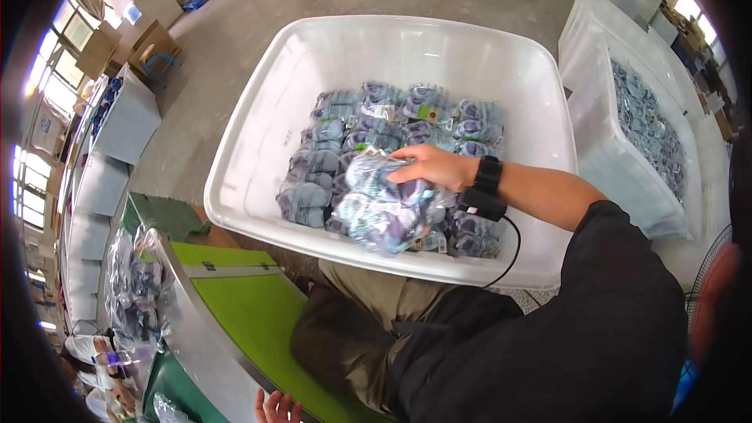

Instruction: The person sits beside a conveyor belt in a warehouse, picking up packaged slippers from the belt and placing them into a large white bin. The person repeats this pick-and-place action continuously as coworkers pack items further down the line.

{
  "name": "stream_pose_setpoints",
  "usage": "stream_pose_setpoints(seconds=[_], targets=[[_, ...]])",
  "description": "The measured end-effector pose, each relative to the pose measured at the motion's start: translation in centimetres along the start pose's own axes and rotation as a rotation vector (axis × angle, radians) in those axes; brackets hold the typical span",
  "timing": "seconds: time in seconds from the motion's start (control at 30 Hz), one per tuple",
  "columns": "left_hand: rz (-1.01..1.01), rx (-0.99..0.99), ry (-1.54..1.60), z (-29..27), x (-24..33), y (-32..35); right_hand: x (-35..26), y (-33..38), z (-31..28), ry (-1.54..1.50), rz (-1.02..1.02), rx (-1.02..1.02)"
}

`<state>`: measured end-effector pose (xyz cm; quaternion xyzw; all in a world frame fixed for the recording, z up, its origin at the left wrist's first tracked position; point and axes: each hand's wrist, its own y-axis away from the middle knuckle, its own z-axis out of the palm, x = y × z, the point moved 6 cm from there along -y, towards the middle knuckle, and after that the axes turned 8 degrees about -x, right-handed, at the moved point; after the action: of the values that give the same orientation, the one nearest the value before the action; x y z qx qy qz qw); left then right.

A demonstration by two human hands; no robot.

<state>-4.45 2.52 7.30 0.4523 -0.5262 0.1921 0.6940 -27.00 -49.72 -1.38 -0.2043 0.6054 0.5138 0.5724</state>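
My right hand [439,168], with a black band and a small cabled box at the wrist, grips a clear plastic bag of blue and purple bundles that look like socks [384,204]. It holds this bag inside a large white plastic tub [384,25], over rows of similar bagged sock bundles [309,164]. Low in the picture my left hand [277,407] shows only its fingers, slightly curled and apart, with nothing seen in them. It is beside the metal edge of a workbench [215,325].
More clear bags of bundles [145,282] lie on the bench at left, above a lime-green panel [243,298]. A second white tub [650,141] filled with bluish bundles stands at right. White bins [125,121] line the left, and a fan [711,266] is at lower right.
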Motion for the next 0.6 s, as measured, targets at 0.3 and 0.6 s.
stream_pose_setpoints(seconds=[0.3,0.6], targets=[[0.014,0.002,-0.005,-0.3,2.4,-2.1,-3.5,6.8,-24.4,0.454,-0.021,0.286],[0.010,0.000,-0.047,0.0,2.0,-2.4,6.1,8.3,-32.6,0.554,0.135,0.579]])
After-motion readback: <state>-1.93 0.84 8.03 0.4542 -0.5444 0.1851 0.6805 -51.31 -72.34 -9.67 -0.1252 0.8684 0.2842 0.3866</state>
